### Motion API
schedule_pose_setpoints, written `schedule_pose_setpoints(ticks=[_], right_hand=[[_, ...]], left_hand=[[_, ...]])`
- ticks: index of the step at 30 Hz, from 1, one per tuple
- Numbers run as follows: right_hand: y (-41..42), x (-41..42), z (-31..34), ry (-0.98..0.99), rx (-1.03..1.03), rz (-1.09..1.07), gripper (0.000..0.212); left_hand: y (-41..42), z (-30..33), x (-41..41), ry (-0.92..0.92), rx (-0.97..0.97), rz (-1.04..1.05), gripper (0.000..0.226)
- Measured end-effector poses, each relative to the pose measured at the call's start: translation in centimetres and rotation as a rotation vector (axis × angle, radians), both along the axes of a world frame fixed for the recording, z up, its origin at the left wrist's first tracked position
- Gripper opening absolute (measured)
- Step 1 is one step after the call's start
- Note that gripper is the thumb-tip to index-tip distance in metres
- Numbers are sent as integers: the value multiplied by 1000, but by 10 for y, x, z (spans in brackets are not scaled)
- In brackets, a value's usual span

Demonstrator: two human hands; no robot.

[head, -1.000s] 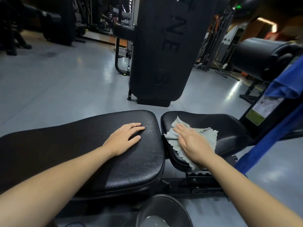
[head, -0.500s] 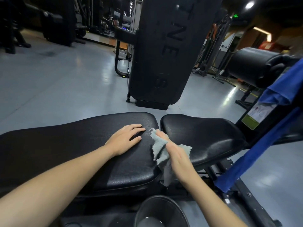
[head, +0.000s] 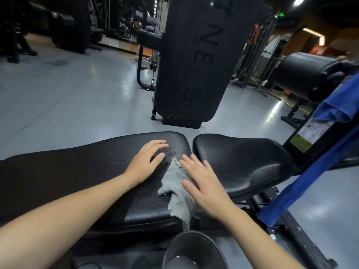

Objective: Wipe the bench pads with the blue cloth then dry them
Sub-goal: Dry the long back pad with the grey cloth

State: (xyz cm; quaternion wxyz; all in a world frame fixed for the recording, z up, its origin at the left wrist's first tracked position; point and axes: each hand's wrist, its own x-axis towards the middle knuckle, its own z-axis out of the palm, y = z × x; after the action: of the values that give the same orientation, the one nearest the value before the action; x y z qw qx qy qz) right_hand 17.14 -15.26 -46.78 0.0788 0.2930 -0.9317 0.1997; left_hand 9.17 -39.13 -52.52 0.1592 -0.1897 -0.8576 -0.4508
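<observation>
Across the long back pad [head: 81, 177] of the worktop, the left hand [head: 144, 162] lies flat and open, probably to brace the body. Beside it the seat pad [head: 242, 164] sits bare. The right hand [head: 204, 183], fingers spread, presses the grey cloth [head: 176, 189] onto the back pad's near corner, its tail hanging above a bucket [head: 194, 249]. A blue cloth [head: 310, 177] drapes over the frame, well apart.
</observation>
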Motion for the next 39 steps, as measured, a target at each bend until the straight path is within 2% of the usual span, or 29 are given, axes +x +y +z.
schedule_pose_setpoints(ticks=[4,6,9,11,15,23,27,30,34,39], right_hand=[[45,-17,15,84,64,-194,63],[65,-25,19,53,81,-287,58],[77,-35,22,20,92,-348,53],[77,-40,25,16,106,-341,53],[74,-44,28,11,180,-295,52],[77,-66,37,-7,501,-139,58],[85,-77,35,10,597,-87,84],[88,-81,29,5,563,-85,83],[90,-84,26,7,546,-89,76],[92,-85,25,-7,516,-98,75]], left_hand=[[26,32,37,170,-46,72,20],[54,48,65,179,-172,49,14],[94,46,94,123,-378,-55,24],[101,35,96,142,-494,-136,33],[77,21,77,395,-683,-378,35],[65,75,33,427,-999,-815,33],[80,72,21,567,-952,-1034,27],[86,56,20,517,-861,-1107,24],[81,41,19,425,-734,-1007,22],[79,41,10,332,-684,-908,19]])
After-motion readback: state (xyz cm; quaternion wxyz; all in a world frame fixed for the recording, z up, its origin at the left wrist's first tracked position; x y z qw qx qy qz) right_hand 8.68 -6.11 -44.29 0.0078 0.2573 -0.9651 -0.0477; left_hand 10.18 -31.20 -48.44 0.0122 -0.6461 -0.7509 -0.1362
